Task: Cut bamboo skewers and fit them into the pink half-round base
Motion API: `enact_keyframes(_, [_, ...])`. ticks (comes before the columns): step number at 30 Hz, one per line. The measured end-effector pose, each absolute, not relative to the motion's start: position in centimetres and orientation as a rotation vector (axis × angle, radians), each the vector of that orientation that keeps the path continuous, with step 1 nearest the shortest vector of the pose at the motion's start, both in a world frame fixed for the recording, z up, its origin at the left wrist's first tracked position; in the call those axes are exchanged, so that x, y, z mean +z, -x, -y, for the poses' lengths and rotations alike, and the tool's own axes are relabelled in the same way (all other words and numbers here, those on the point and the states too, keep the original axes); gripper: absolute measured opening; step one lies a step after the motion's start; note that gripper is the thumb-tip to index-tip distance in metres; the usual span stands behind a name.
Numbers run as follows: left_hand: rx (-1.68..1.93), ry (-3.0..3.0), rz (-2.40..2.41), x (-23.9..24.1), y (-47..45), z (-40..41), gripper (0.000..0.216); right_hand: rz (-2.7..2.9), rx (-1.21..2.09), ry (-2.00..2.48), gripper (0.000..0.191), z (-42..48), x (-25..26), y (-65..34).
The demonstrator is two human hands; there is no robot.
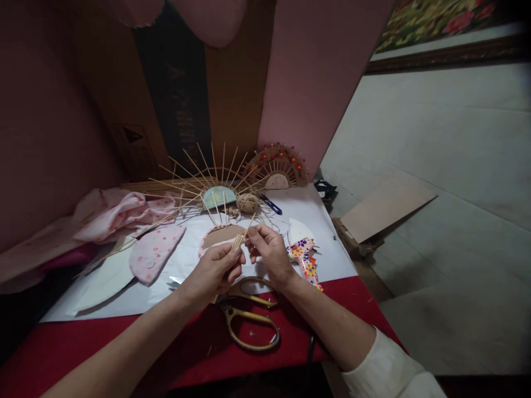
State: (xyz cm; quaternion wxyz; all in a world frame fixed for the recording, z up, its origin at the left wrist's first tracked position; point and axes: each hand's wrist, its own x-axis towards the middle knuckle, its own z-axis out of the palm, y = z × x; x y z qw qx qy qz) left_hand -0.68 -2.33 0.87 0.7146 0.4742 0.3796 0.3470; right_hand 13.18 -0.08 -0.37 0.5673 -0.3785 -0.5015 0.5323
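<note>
Wooden and pale, a small bundle of thin sticks (238,241) sits in my left hand (218,269), fingers curled closed around it, just above the brown half-round card (222,235) on the white sheet (323,221). My right hand (269,251) pinches a single stick (250,222) between thumb and forefinger, its lower end at the bundle's top; the other fingers are loosely bent. I see gold-handled scissors (249,315) lying on the red cloth (83,342) under my wrists. A flower-patterned glue gun (306,260) rests just right of that hand. A twine ball (248,203) sits beyond, beside a fan of sticks (218,196).
</note>
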Motion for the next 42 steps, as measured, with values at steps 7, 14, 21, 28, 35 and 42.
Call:
enact_keyframes(7, [0.778, -1.031, -0.860, 1.07, 0.37, 2.49, 0.031, 1.283, 1.141, 0.911, 0.023, -0.08, -0.35, -13.42])
enact_keyframes(14, [0.741, -0.945, -0.789, 1.00, 0.57, 2.26, 0.027, 1.301, 1.119, 0.936, 0.022, 0.03, -0.40, -13.67])
enact_keyframes(21, [0.736, -0.931, -0.710, 0.71, 0.62, 2.24, 0.025, 1.299, 1.156, 0.935, 0.021, -0.07, -0.63, -13.61])
enact_keyframes(28, [0.769, -0.911, -0.684, 0.73, 0.35, 2.23, 0.026, 1.295, 1.186, 0.927, 0.023, -0.15, -0.57, -13.67])
enact_keyframes(35, [0.753, -0.885, -0.674, 0.88, 0.51, 2.32, 0.021, 1.282, 1.223, 0.928, 0.022, -0.36, -0.76, -13.77])
enact_keyframes(42, [0.733, -0.836, -0.642, 0.99, 0.68, 2.21, 0.018, 1.196, 1.321, 0.936, 0.021, -0.62, -0.94, -13.70])
